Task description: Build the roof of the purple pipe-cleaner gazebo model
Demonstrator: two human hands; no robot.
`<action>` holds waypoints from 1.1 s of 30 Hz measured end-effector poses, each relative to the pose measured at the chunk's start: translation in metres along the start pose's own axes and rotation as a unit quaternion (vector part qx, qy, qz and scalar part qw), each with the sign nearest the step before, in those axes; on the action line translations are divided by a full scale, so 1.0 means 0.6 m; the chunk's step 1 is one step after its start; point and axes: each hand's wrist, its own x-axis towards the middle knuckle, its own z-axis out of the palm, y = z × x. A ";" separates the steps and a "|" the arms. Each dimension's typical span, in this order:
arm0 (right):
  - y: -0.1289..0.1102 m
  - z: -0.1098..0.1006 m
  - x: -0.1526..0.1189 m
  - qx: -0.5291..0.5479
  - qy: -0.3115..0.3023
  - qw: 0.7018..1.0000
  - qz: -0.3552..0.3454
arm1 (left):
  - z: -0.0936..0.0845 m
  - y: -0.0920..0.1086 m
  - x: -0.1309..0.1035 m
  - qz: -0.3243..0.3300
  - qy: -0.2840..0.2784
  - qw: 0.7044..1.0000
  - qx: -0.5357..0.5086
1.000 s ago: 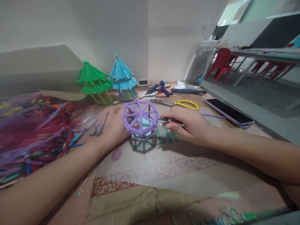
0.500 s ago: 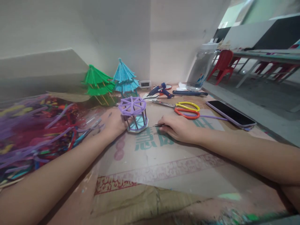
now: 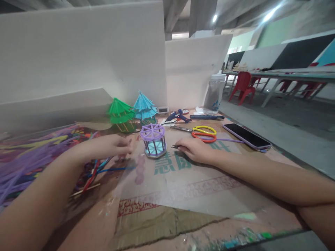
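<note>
A small pavilion-like frame (image 3: 152, 141) stands upright on the cardboard sheet, with a purple spoked top, thin brown posts and a pale blue base edged in purple. To its left my left hand (image 3: 110, 144) hovers with loosely bent fingers apart, holding nothing and not touching the frame. My right hand (image 3: 192, 149) rests on the cardboard to the right of the frame. Its fingers are closed on dark tweezers (image 3: 175, 146), whose tips point left toward the frame; the rest of them is hidden in the hand.
Purple and multicoloured pipe cleaners (image 3: 23, 164) pile up at left. Green (image 3: 120, 113) and blue (image 3: 144, 108) tiered roofs stand behind. Scissors (image 3: 204, 134), a glue gun (image 3: 179, 115), a utility knife (image 3: 206, 117), a phone (image 3: 247, 136) and a bottle (image 3: 214, 96) lie or stand rightward.
My left hand has let go of the pavilion frame and drawn back to the left. The view has tilted up. My right hand keeps its place beside the frame with the tweezers.
</note>
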 end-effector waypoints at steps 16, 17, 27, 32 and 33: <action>-0.055 -0.002 -0.020 -0.043 -0.011 0.995 -0.094 | 0.197 0.122 0.024 0.187 0.156 0.960 0.141; -0.047 -0.001 -0.019 -0.059 -0.002 0.993 -0.105 | 0.198 0.116 0.028 0.191 0.166 0.957 0.141; 0.077 -0.010 0.011 -0.126 0.033 0.986 0.100 | 0.208 0.081 0.047 0.303 0.249 0.910 0.133; 0.084 -0.001 0.019 -0.073 -0.011 0.994 0.084 | 0.203 0.089 0.042 0.304 0.224 0.918 0.123; 0.083 0.000 0.019 -0.068 -0.013 0.995 0.072 | 0.201 0.088 0.041 0.301 0.216 0.922 0.110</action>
